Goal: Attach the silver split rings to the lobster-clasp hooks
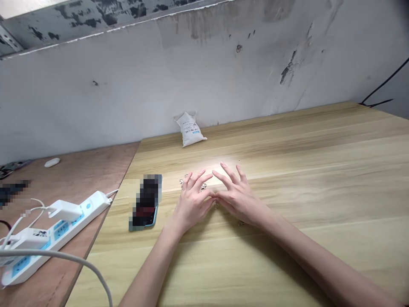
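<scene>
Off-white wall behind, grubby: brownish stains up top, dark chipped patch toward the right. Upper left, grey ledge blotched black, pale rough lower edge. Wood-grain counter, yellowish, far edge along the wall. Reddish-brown tabletop adjoins at left. Bright glare spot mid-counter; right end of wall dimmer.

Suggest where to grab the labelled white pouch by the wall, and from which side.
Probably pinch the white pouch by its thin top edge, from the front and above: the top looks flat above a fuller body, and the wall close behind hampers the rear.
</scene>
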Motion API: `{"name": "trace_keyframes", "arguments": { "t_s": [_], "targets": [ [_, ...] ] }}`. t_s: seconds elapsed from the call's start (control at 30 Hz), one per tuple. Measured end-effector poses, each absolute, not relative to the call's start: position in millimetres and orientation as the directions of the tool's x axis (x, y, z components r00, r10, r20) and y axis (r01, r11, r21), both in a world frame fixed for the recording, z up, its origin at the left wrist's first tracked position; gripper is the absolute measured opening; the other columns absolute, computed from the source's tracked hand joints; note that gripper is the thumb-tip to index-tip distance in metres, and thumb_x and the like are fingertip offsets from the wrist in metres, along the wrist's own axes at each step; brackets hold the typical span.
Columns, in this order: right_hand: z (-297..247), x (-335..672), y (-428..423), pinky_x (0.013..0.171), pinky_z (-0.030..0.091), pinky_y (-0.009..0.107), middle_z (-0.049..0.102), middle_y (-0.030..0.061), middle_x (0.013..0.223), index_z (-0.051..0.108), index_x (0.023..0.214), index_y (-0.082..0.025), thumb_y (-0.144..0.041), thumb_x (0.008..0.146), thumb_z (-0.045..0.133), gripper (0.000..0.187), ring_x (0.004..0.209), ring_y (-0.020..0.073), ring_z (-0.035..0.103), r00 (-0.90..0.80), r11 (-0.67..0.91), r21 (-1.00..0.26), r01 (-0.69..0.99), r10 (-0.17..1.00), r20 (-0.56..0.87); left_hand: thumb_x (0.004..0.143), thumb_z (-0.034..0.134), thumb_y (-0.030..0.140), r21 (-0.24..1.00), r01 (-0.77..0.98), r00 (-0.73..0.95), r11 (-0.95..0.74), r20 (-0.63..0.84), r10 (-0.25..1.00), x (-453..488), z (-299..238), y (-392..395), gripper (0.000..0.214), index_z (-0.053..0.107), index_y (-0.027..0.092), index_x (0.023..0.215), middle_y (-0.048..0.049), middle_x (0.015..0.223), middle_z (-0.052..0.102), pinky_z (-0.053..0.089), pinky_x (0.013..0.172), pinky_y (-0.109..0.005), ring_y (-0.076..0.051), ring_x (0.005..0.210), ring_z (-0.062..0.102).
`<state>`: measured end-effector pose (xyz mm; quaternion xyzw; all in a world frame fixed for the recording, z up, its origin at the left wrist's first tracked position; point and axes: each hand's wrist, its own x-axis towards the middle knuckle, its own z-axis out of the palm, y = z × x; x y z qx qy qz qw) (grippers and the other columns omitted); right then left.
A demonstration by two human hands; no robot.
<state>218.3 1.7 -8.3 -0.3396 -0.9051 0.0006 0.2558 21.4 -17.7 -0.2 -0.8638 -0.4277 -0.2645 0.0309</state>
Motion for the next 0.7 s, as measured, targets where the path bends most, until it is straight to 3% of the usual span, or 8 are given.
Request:
{"name": "trace_keyframes", "arguments": {
  "t_s": [0.2,0.37,0.53,0.7],
  "targets": [
    [-8.2,222.3,5.1,0.110,0.020,0.070,0.047,0.0092,0.145,0.074,0.100,-0.030,-0.028,0.096,0.053,0.022,0.145,0.0376,0.022,-0.637,0.768,-0.265,0.584,0.635,0.438,0.093,0.056,0.021,0.321,0.722,0.488,-0.613,0.390,0.780,15.2,8.0,-18.7,0.010,0.065,0.022,0.089,-0.0068,0.142,0.052,0.025,0.118,-0.057,-0.026,0.142,0.035],
    [-10.1,228.4,11.2,0.110,0.028,0.064,0.052,0.0088,0.139,0.074,0.094,-0.028,-0.034,0.097,0.052,0.023,0.143,0.0338,0.028,-0.654,0.781,-0.373,0.501,0.624,0.429,0.092,0.059,0.023,0.465,0.647,0.476,-0.604,0.372,0.797,8.4,11.9,-17.8,0.009,0.067,0.023,0.089,-0.0062,0.146,0.047,0.033,0.115,-0.053,-0.027,0.145,0.030],
    [-14.3,226.2,11.3,0.112,0.024,0.063,0.050,0.0122,0.141,0.074,0.082,-0.023,-0.029,0.094,0.056,0.022,0.142,0.0341,0.031,-0.603,0.784,-0.272,0.557,0.608,0.517,0.089,0.064,0.028,0.341,0.717,0.476,-0.608,0.399,0.784,10.8,3.7,-16.3,0.007,0.070,0.025,0.091,-0.0060,0.143,0.051,0.028,0.115,-0.058,-0.029,0.142,0.033],
    [-15.2,221.1,9.5,0.112,0.024,0.062,0.051,0.0122,0.141,0.074,0.089,-0.025,-0.025,0.095,0.054,0.021,0.142,0.0322,0.032,-0.608,0.794,-0.164,0.586,0.564,0.558,0.091,0.062,0.025,0.184,0.748,0.476,-0.638,0.521,0.708,19.2,-1.7,-15.7,0.009,0.071,0.025,0.089,-0.0066,0.132,0.060,0.029,0.114,-0.057,-0.028,0.135,0.045]
  ]
}}
